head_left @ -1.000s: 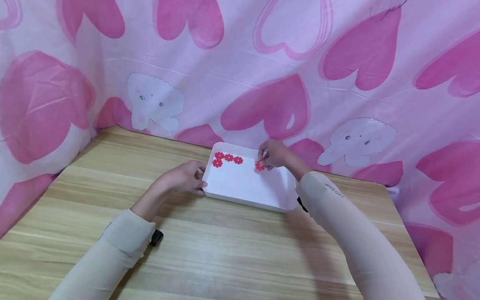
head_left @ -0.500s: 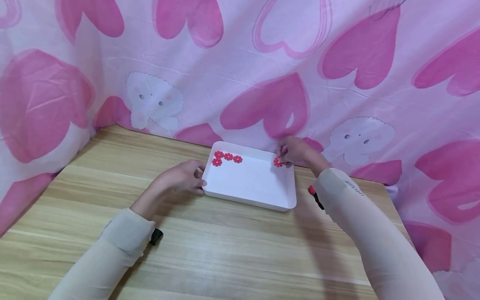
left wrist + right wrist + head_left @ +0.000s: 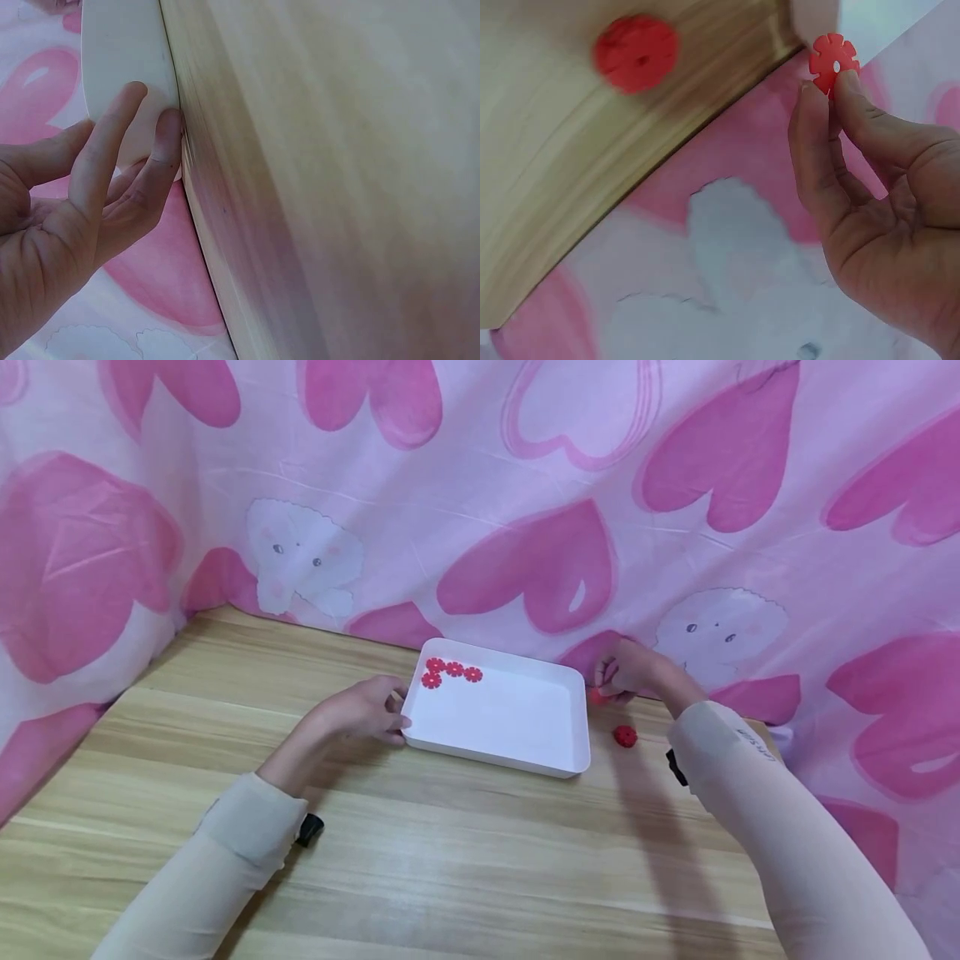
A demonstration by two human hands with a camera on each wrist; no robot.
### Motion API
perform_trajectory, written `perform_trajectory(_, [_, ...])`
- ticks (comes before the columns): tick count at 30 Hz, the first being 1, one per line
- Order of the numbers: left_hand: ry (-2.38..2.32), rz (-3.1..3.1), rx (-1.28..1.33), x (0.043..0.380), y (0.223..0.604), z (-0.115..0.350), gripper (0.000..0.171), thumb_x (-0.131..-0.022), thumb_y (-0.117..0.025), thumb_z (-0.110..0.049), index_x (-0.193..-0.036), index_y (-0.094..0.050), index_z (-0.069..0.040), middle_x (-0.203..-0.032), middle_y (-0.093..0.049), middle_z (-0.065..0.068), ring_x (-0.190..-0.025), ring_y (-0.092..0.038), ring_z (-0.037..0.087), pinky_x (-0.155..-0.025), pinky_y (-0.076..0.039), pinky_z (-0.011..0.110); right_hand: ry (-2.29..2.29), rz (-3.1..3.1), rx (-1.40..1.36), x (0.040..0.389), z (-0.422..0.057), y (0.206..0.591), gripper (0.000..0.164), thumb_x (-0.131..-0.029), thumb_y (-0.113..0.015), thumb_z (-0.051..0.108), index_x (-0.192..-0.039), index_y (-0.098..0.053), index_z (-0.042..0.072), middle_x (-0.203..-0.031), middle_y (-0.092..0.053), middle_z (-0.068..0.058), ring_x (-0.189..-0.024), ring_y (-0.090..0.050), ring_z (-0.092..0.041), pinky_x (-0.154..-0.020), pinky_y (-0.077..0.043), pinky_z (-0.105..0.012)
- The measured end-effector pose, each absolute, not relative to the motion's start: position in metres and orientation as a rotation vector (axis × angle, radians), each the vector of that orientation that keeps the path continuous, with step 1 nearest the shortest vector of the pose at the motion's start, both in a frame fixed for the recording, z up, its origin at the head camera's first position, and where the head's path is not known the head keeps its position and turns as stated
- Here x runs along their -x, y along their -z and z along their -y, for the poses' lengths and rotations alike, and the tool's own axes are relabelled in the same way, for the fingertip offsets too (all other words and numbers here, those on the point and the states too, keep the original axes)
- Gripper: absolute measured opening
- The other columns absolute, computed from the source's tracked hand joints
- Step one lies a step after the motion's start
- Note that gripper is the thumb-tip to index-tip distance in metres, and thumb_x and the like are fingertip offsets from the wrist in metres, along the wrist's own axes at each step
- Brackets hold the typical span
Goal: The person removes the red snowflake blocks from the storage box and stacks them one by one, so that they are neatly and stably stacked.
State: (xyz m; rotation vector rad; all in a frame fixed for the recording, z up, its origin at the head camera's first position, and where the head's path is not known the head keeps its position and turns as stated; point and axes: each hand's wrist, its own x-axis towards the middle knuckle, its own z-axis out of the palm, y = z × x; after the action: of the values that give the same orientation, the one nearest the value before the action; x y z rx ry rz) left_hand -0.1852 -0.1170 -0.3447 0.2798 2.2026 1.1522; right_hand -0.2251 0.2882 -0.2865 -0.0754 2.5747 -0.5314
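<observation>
A red notched plastic disc (image 3: 834, 64) is pinched between the thumb and fingertips of my right hand (image 3: 633, 667), off the tray's right side. Below that hand a small stack of red discs (image 3: 625, 737) sits on the wooden table. My left hand (image 3: 367, 708) rests at the left end of a shallow white tray (image 3: 495, 760); in the left wrist view its fairly straight fingers touch the outer wall (image 3: 127, 60). Inside the tray, several red discs (image 3: 454, 669) lie in an L shape at the far left corner.
The wooden table (image 3: 420, 860) reaches back to a pink heart-patterned cloth (image 3: 525, 568) hanging along its far edge. Black straps or clips (image 3: 310, 830) show at both wrists.
My right hand has moved rightward, carrying the disc from above the tray out past its right wall. The disc stack on the table has come into full view. My left hand stays put.
</observation>
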Motion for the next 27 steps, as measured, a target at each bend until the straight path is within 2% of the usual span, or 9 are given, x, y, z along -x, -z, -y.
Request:
perform_trajectory(8, [-1.162, -2.190, -0.286, 0.187, 0.344, 0.117, 0.051, -0.105, -0.065, 0.000, -0.151, -0.044, 0.010, -0.127, -0.059, 0.027, -0.102, -0.071, 0.025, -0.090, -0.069, 0.034, 0.466, -2.462, -0.002, 0.218, -0.322, 0.295, 0.006, -0.100, -0.071, 0.000, -0.103, -0.066, -0.001, -0.098, -0.065, -0.013, -0.081, -0.064, -0.019, -0.077, -0.070, -0.036])
perform_trajectory(15, [-1.151, -2.198, -0.270, 0.185, 0.344, 0.117, 0.054, -0.104, -0.067, 0.000, -0.151, -0.044, 0.010, -0.128, -0.059, 0.028, -0.103, -0.071, 0.027, -0.089, -0.069, 0.033, 0.542, -2.351, -0.065, 0.211, -0.340, 0.307, 0.008, -0.103, -0.068, 0.003, -0.107, -0.063, -0.002, -0.115, -0.059, -0.018, -0.089, -0.062, -0.018, -0.078, -0.067, -0.031])
perform_trajectory(22, [-1.150, -2.200, -0.277, 0.185, 0.343, 0.117, 0.052, -0.104, -0.066, 0.001, -0.150, -0.044, 0.011, -0.128, -0.059, 0.029, -0.103, -0.070, 0.027, -0.090, -0.069, 0.034, 0.551, -2.354, -0.034, 0.205, -0.348, 0.319, 0.008, -0.101, -0.070, 0.002, -0.104, -0.064, -0.001, -0.101, -0.061, -0.010, -0.086, -0.061, -0.017, -0.073, -0.063, -0.028])
perform_trajectory(27, [-1.153, -2.199, -0.285, 0.186, 0.343, 0.116, 0.051, -0.104, -0.065, 0.001, -0.150, -0.044, 0.012, -0.128, -0.060, 0.029, -0.102, -0.070, 0.027, -0.090, -0.069, 0.034, 0.527, -2.389, -0.056, 0.204, -0.349, 0.326, 0.008, -0.100, -0.071, 0.004, -0.104, -0.064, 0.003, -0.101, -0.058, -0.012, -0.088, -0.060, -0.020, -0.071, -0.061, -0.028])
